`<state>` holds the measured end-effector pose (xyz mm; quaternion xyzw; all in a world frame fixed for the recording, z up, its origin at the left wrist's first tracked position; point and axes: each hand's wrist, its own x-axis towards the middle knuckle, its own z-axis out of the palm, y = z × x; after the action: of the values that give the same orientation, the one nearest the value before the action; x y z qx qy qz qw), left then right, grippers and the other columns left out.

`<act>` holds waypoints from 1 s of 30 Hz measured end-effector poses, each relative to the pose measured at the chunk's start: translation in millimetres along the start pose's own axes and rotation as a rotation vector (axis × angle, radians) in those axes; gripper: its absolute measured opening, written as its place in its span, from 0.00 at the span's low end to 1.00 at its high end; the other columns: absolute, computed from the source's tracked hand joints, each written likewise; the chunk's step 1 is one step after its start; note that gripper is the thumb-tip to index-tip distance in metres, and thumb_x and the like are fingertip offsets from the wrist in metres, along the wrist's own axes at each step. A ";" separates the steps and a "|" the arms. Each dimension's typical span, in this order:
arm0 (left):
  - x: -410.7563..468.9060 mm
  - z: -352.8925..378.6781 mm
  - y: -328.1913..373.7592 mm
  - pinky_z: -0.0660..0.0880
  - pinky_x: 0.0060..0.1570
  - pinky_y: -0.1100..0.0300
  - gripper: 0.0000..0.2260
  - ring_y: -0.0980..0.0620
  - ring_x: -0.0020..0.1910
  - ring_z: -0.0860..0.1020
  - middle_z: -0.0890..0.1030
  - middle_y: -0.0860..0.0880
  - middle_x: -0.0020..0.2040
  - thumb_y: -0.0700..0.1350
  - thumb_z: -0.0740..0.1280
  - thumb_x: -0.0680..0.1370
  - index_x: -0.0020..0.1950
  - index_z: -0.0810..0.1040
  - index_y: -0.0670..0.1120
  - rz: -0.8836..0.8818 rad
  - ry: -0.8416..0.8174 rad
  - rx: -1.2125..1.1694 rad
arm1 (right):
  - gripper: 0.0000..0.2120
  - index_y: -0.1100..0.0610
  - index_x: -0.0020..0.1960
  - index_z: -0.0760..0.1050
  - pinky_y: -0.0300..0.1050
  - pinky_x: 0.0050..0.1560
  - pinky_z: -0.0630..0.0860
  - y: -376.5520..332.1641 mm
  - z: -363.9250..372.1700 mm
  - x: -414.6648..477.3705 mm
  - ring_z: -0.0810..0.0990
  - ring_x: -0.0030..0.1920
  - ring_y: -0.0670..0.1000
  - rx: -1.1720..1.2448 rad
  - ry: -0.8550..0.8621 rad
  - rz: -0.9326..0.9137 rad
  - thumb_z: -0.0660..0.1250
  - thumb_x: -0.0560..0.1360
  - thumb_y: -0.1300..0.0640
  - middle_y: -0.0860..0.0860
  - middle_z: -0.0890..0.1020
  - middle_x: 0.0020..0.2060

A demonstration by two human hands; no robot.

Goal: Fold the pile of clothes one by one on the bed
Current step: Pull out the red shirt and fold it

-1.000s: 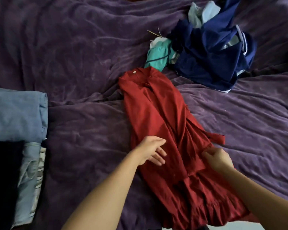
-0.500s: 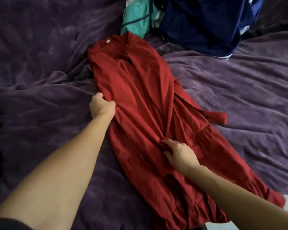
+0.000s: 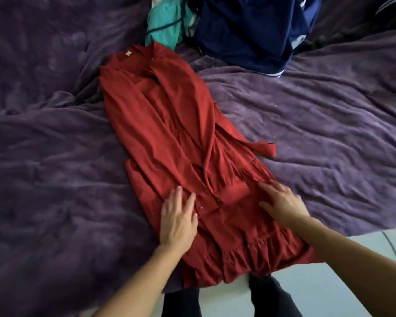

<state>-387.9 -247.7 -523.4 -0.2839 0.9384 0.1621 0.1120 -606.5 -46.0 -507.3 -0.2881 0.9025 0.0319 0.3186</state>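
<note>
- Blanket (image 3: 55, 156) is covering the bed, purple and wrinkled.
- Left hand (image 3: 177, 219) is lying flat on the dress's lower left, fingers straight, gripping nothing.
- Dress (image 3: 169, 124), red, is lying lengthwise mid-bed, hem hanging over the near edge.
- Right hand (image 3: 281, 202) is pressing flat on the skirt's right, fingers spread.
- Pile (image 3: 249, 30), navy and teal, is sitting beyond the collar.
</note>
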 end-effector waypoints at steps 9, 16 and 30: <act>-83.0 20.7 94.6 0.72 0.56 0.48 0.25 0.37 0.56 0.76 0.79 0.37 0.53 0.60 0.70 0.70 0.51 0.80 0.37 -0.932 0.066 -0.580 | 0.31 0.53 0.51 0.78 0.51 0.59 0.70 81.2 12.2 -39.9 0.76 0.60 0.55 0.102 -0.005 0.013 0.61 0.67 0.26 0.52 0.80 0.56; -134.5 34.3 160.7 0.77 0.49 0.53 0.19 0.47 0.46 0.81 0.82 0.46 0.48 0.37 0.79 0.65 0.52 0.77 0.45 -0.979 0.316 -1.122 | 0.23 0.60 0.39 0.75 0.51 0.38 0.71 131.5 7.7 -66.1 0.77 0.36 0.56 0.619 0.080 -0.099 0.67 0.69 0.38 0.53 0.79 0.32; -243.7 38.2 155.1 0.78 0.49 0.51 0.12 0.41 0.46 0.83 0.84 0.38 0.46 0.40 0.70 0.73 0.55 0.81 0.38 -1.327 -0.055 -1.528 | 0.19 0.64 0.45 0.79 0.45 0.27 0.69 183.0 -29.7 -89.7 0.75 0.26 0.57 0.884 -0.207 0.277 0.70 0.74 0.46 0.60 0.76 0.29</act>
<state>-273.3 9.3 -447.6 -0.7399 0.2333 0.6309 -0.0106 -665.3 143.9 -453.4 0.0031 0.8230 -0.2843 0.4918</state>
